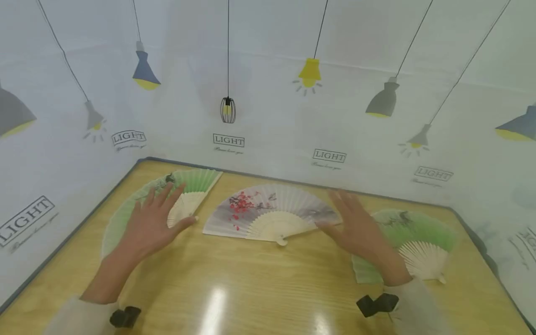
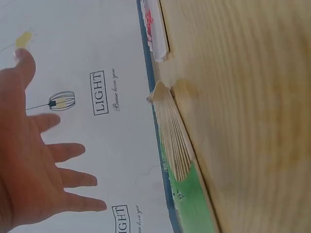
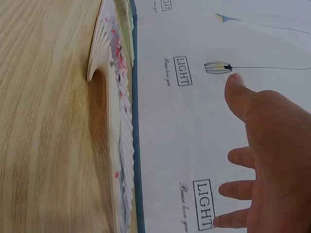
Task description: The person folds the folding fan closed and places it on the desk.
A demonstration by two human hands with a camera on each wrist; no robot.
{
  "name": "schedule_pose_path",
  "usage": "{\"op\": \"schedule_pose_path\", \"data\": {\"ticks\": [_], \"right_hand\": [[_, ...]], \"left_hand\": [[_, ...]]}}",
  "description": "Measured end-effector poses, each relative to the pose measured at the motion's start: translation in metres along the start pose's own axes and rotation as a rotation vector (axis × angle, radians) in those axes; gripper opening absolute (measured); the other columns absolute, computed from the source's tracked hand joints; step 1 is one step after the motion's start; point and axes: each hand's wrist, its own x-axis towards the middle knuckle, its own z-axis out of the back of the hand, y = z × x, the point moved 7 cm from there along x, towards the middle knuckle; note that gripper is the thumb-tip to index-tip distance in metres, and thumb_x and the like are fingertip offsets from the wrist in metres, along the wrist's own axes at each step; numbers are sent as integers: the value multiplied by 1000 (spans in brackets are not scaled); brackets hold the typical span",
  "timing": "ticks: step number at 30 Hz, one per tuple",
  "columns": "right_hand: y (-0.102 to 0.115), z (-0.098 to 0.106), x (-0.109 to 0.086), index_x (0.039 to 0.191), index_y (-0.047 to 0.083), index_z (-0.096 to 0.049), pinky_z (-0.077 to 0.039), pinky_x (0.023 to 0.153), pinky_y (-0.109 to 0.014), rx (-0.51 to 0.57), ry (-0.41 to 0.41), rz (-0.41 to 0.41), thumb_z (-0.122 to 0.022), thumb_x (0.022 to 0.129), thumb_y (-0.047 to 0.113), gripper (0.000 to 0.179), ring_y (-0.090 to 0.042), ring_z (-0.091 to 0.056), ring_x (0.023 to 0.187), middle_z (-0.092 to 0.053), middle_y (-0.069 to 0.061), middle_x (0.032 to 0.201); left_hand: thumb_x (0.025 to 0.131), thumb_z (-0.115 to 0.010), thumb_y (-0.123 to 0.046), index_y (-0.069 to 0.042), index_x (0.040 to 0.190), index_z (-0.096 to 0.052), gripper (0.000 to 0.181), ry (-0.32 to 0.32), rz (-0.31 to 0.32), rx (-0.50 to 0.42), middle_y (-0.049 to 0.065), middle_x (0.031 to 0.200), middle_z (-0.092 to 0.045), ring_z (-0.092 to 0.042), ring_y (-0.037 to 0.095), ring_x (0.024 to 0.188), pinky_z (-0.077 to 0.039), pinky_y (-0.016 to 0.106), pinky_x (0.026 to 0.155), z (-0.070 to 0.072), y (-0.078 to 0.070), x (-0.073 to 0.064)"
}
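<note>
Three folding fans lie spread on the wooden table. In the head view my left hand (image 1: 152,223) hovers over the left green fan (image 1: 119,223), fingers spread, hiding part of it. My right hand (image 1: 356,223) is raised between the middle fan and the right green fan (image 1: 435,228), overlapping the edges of both. The middle fan (image 1: 276,223) is pale grey with red blossoms and light ribs. Both wrist views show the left hand (image 2: 34,155) and the right hand (image 3: 277,155) lifted off the table with straight fingers, holding nothing.
A white cloth backdrop (image 1: 268,56) printed with hanging lamps stands around the table's back and sides. Bare wood of the table (image 1: 251,274) lies in front of the fans, with bright light reflections. A black device sits at each wrist.
</note>
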Motion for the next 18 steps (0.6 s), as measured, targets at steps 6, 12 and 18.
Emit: {"op": "schedule_pose_path", "data": {"ticks": [6, 12, 18], "right_hand": [[26, -24, 28, 150, 8, -27, -26, 111, -54, 141, -14, 34, -56, 94, 48, 75, -37, -26, 138, -28, -17, 152], [57, -49, 51, 150, 9, -27, -27, 112, -49, 243, 16, 43, -56, 93, 51, 76, -33, -29, 137, -31, -14, 152], [88, -71, 72, 150, 12, -28, -25, 113, -46, 343, 72, 61, -56, 96, 42, 68, -30, -30, 137, -34, -11, 151]], "left_hand": [[96, -50, -51, -11, 154, -13, 79, -86, 74, -214, 22, 154, -19, -19, 52, 135, -23, 71, 102, 0, 6, -17], [98, -49, -45, -8, 153, -14, 76, -131, 158, -369, 24, 153, -21, -22, 49, 135, -23, 66, 106, 0, 7, -31], [100, -43, -47, -6, 153, -13, 74, -123, 291, -543, 25, 152, -22, -25, 50, 133, -26, 65, 105, -1, 11, -42]]}}
